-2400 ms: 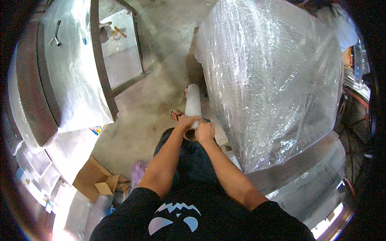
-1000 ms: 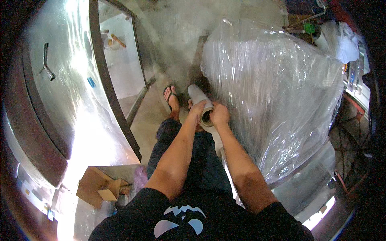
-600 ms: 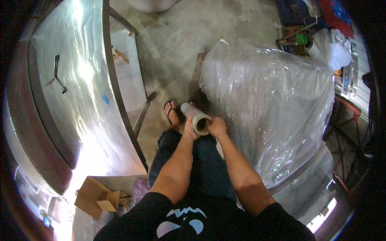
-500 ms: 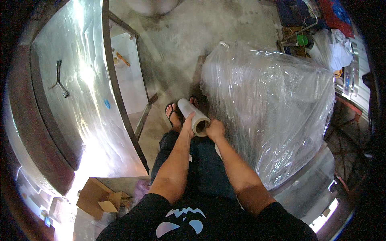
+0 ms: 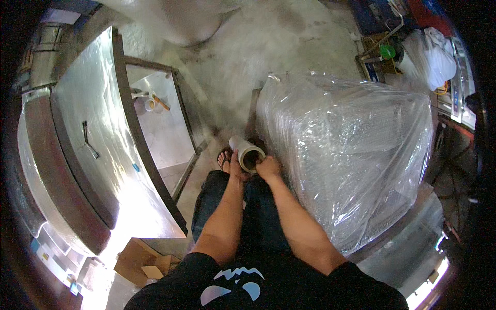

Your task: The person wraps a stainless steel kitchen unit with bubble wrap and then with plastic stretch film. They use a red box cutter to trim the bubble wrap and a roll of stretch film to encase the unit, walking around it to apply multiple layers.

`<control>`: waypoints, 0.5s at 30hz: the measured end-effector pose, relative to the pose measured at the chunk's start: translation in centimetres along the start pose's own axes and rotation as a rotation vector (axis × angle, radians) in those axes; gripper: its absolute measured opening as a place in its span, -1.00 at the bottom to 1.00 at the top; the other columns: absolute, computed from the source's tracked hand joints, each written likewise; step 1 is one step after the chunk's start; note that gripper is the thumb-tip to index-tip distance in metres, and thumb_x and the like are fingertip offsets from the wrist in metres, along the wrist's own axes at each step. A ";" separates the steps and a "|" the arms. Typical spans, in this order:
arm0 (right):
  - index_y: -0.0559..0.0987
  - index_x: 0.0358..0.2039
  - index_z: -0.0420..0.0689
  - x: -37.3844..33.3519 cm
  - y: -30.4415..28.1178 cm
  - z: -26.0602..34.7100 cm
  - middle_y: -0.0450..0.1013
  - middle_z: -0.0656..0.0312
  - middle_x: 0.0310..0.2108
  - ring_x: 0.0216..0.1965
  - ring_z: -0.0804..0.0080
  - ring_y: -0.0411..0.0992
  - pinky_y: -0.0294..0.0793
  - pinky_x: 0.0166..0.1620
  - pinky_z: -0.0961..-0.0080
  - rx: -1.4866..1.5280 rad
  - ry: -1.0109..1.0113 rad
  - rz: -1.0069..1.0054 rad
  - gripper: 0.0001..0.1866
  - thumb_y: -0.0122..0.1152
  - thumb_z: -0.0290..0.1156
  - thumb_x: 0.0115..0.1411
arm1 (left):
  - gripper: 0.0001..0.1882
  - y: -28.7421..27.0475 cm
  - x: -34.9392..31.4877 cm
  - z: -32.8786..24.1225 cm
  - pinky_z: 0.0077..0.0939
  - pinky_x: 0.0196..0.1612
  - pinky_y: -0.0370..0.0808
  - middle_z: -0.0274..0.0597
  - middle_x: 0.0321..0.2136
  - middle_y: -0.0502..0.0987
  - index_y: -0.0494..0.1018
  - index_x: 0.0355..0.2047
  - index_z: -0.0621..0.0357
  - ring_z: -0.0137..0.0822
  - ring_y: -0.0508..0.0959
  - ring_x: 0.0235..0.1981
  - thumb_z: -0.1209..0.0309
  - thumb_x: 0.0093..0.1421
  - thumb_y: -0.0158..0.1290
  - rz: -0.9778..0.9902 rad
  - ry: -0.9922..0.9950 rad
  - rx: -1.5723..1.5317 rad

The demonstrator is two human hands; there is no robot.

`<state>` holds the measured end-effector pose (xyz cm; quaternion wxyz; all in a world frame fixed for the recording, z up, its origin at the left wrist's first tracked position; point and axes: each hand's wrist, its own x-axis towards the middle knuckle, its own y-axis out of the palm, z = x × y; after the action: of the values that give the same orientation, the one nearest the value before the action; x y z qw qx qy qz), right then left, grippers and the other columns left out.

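Observation:
A roll of clear stretch film (image 5: 239, 145) is held in front of my legs, its hollow core end tipped up toward me. My left hand (image 5: 236, 168) wraps the roll's left side. With curled fingers, my right hand (image 5: 269, 168) grips the near rim at the core opening; its fingertips are partly hidden there. Close on the right stands a large boxy item wrapped in clear film (image 5: 346, 150), with bubble wrap showing beneath. The film over it is wrinkled and shiny.
On the left stands a metal-topped table (image 5: 98, 113) with a lug wrench (image 5: 88, 139) on it. Beyond it, a lower shelf (image 5: 163, 137) holds an orange-handled tool (image 5: 161, 102). An open cardboard box (image 5: 135, 261) sits at lower left. White bags (image 5: 439, 59) lie at far right.
The roll has tilted so its open core faces me more, and both hands have shifted slightly left with it. The view has shifted, showing more at the far left.

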<state>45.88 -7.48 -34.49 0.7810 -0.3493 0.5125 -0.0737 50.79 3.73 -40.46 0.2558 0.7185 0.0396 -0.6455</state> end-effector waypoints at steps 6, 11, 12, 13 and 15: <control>0.68 -0.19 -0.21 3.7 -2.8 5.4 0.59 -0.17 -0.18 -0.15 -0.21 0.57 0.54 -0.07 -0.02 0.040 -0.188 -0.165 -0.72 0.29 -0.29 0.19 | -0.30 2.6 3.5 -9.5 -0.08 0.07 0.50 -0.06 0.06 0.52 0.40 0.22 0.13 -0.01 0.51 0.06 -0.17 0.32 0.00 -0.066 -0.040 0.446; 0.68 -0.31 -0.30 6.8 -4.6 6.5 0.59 -0.20 -0.28 -0.20 -0.22 0.58 0.55 -0.11 -0.01 0.169 0.057 -0.137 -0.60 0.25 -0.13 0.25 | -0.28 5.5 4.1 -10.1 -0.04 0.12 0.46 -0.05 0.13 0.49 0.41 0.22 0.13 0.05 0.47 0.11 -0.21 0.35 -0.10 -0.129 -0.076 0.245; 0.68 -0.32 -0.30 7.2 -4.8 6.4 0.59 -0.21 -0.29 -0.19 -0.22 0.58 0.54 -0.11 -0.01 0.150 0.069 -0.139 -0.60 0.25 -0.13 0.25 | -0.23 5.9 4.0 -9.2 -0.04 0.14 0.46 -0.06 0.13 0.50 0.44 0.19 0.12 0.08 0.47 0.12 -0.30 0.33 -0.16 0.218 -0.130 0.225; 0.68 -0.33 -0.31 7.8 -5.0 6.4 0.59 -0.21 -0.29 -0.19 -0.21 0.58 0.54 -0.11 -0.01 0.132 0.089 -0.078 -0.59 0.25 -0.13 0.25 | -0.21 6.5 4.2 -8.3 -0.03 0.14 0.46 -0.05 0.12 0.50 0.44 0.19 0.11 0.08 0.48 0.11 -0.31 0.32 -0.17 0.202 -0.119 0.160; 0.68 -0.29 -0.32 8.6 -5.7 6.6 0.59 -0.23 -0.24 -0.16 -0.20 0.58 0.55 -0.07 0.00 0.164 0.184 -0.041 -0.58 0.27 -0.13 0.22 | -0.21 8.0 5.3 -7.5 -0.02 0.14 0.47 -0.05 0.11 0.52 0.43 0.19 0.09 0.07 0.50 0.09 -0.32 0.31 -0.17 0.071 -0.194 -0.031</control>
<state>56.91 -12.70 -35.84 0.7550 -0.2864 0.5669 -0.1632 61.53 -1.52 -42.68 0.2922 0.6495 -0.0010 -0.7020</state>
